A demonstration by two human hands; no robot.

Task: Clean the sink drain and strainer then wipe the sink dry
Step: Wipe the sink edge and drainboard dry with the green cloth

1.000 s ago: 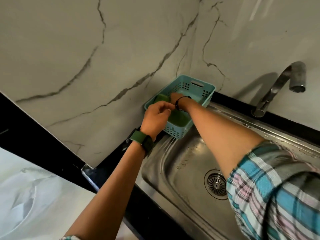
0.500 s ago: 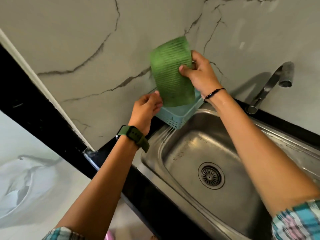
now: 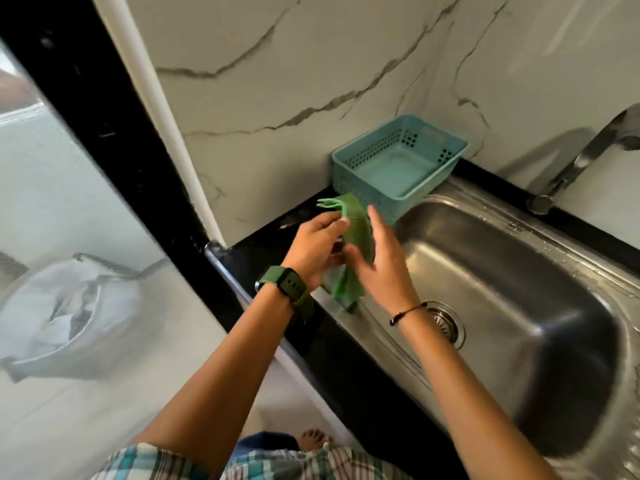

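A green mesh cloth [image 3: 358, 233] hangs folded between my two hands, above the left rim of the steel sink [image 3: 519, 306]. My left hand [image 3: 315, 244], with a green watch on its wrist, grips the cloth's upper edge with curled fingers. My right hand [image 3: 384, 268] holds the cloth from the other side, thumb against it and fingers nearly straight. The round drain strainer [image 3: 446, 322] sits in the basin floor, partly hidden behind my right wrist.
A teal plastic basket [image 3: 349, 161] stands with nothing in it at the sink's back left corner against the marble wall. The faucet [image 3: 581, 157] rises at the far right. A black counter strip [image 3: 263, 244] borders the sink. A frosted panel fills the left.
The cloth came out of the basket, was held up spread in my right hand, and has now been lowered and folded between both hands over the sink's left rim. The basket now holds nothing.
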